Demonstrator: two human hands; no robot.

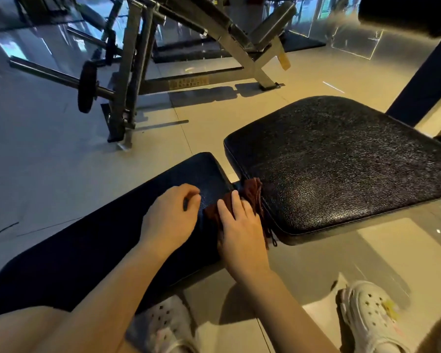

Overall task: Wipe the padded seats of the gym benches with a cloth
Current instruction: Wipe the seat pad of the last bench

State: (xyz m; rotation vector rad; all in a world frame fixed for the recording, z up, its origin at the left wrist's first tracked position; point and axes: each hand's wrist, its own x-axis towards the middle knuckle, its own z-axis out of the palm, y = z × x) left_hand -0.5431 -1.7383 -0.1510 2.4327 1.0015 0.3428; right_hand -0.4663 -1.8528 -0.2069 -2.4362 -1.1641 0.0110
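Head view looks down on a tiled floor (49, 161), pale, glossy and cut by thin grout lines. Two black padded surfaces take up most of the lower frame. One is a long back pad (87, 240), smooth, dark and rounded at its corners. Just beyond its far end, across a narrow gap, sits a seat pad (341, 161), wider, trapezoid in shape, with a cracked, pebbled leather-like skin that catches the light.

Well beyond the seat pad stands one grey steel machine frame (135, 80) of square tubing, carrying one round bar with a single black disc plate (87, 86).

Two white perforated clogs (369, 317) of moulded foam stand on the floor near the back pad's near edge.

Two bare hands rest at the far end of the back pad. One reddish-brown cloth (250, 197), soft and bunched, with frayed threads trailing, lies over the gap between back pad and seat pad. Right hand (239, 225) lies flat on the cloth, its grip released, fingers straight and pressing down. Left hand (171, 215) sits just beside it on the bare pad, fingers loosely bent, grasping nothing.
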